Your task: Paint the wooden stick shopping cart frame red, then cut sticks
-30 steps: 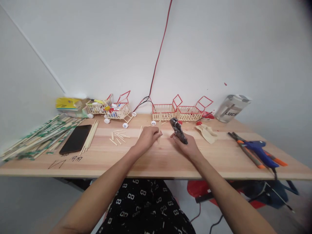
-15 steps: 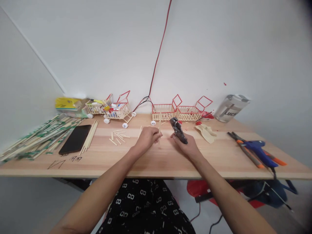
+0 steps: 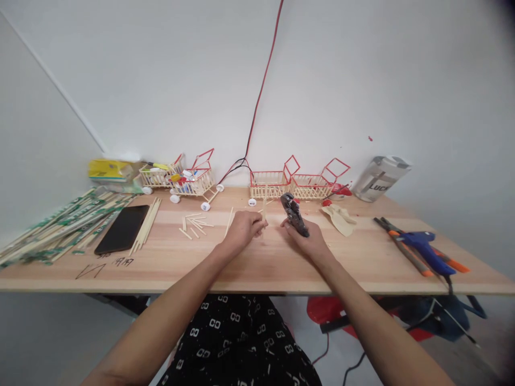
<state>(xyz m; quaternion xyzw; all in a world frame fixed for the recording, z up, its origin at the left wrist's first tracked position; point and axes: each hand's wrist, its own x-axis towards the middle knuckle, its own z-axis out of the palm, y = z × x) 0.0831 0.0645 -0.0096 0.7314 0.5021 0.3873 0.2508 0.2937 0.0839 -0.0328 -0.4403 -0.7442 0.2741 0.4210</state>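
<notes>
My left hand (image 3: 245,229) is closed, pinching a thin pale wooden stick (image 3: 264,202) that stands nearly upright above the table. To its right, my right hand (image 3: 309,241) wraps around a dark, pliers-like hand tool (image 3: 293,212), whose head points up and away from me. The tool and the stick are apart. Short cut sticks (image 3: 196,222) lie in a loose group left of my left hand. A longer thin stick (image 3: 228,221) lies close beside that hand.
Small wooden shopping carts with red trim (image 3: 269,185) line the wall; others hold small items (image 3: 193,182). A phone (image 3: 123,229), long sticks (image 3: 145,228) and wrapped chopsticks (image 3: 76,222) lie left. A blue glue gun (image 3: 426,249), orange-handled tool (image 3: 398,241) and can (image 3: 380,179) are right.
Both hands keep their holds and stay almost in place. The stick in my left hand shows slightly more clearly upright. The whole view has shifted slightly.
</notes>
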